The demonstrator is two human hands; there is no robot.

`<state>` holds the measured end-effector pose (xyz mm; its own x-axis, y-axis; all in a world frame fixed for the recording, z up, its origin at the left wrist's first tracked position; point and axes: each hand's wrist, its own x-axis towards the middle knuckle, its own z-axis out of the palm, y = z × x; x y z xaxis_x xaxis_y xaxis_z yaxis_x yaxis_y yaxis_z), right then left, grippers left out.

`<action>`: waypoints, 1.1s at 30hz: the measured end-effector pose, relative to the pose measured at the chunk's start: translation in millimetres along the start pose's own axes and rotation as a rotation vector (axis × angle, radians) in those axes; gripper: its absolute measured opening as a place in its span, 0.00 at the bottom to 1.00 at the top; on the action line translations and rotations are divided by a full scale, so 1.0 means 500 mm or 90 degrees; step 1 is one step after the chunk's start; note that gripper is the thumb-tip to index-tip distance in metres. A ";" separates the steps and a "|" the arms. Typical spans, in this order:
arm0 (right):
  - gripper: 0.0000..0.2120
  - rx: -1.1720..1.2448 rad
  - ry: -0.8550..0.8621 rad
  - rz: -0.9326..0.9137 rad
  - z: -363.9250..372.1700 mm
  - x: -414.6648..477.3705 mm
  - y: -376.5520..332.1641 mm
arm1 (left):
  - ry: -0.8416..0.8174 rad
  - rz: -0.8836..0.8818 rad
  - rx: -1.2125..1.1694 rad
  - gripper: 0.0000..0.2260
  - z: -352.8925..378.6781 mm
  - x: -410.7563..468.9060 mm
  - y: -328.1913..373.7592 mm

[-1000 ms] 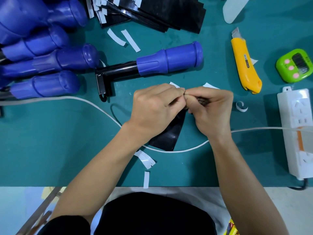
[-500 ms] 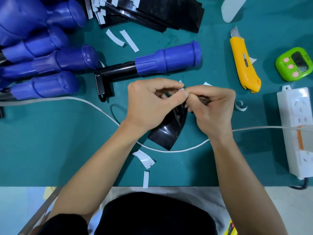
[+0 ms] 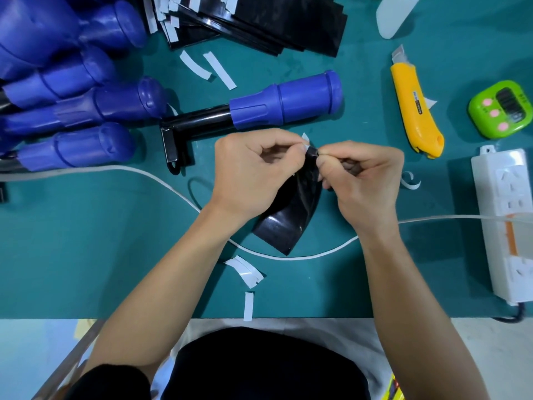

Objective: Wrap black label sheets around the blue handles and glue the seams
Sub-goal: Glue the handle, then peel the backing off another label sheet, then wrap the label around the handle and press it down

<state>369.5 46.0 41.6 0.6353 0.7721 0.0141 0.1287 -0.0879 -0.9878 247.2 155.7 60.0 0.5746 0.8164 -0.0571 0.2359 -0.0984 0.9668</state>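
Just between both hands (image 3: 251, 174) (image 3: 366, 180): black sheet (image 3: 288, 223).

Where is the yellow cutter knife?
In the head view the yellow utility knife lies at upper right, between the lone blue handle and the green timer, above the white power strip.

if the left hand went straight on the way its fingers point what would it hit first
The left hand points across at the right hand. It would meet the pinched top of the black label sheet first, then probably that hand's fingertips.
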 end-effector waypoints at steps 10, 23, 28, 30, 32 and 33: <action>0.18 0.247 0.042 0.135 -0.036 0.020 0.001 | 0.387 -0.002 -0.047 0.08 -0.108 0.047 0.023; 0.11 0.266 0.019 0.142 -0.036 0.020 0.003 | 0.372 0.116 0.586 0.17 -0.115 0.055 0.000; 0.09 0.268 0.023 0.150 -0.036 0.020 -0.001 | 0.398 0.115 0.533 0.15 -0.114 0.050 -0.004; 0.09 0.267 0.028 0.147 -0.036 0.018 -0.003 | 0.367 0.174 0.476 0.12 -0.099 0.033 -0.001; 0.09 0.267 0.034 0.136 -0.035 0.016 -0.004 | 0.293 0.224 0.393 0.09 -0.067 0.006 0.001; 0.10 0.267 0.037 0.129 -0.034 0.014 -0.005 | 0.243 0.226 0.343 0.08 -0.047 -0.008 0.004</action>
<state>386.7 40.9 46.7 0.6595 0.7276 -0.1887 -0.3134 0.0380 -0.9489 226.8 165.6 68.0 0.3987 0.8144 0.4216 0.4939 -0.5780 0.6495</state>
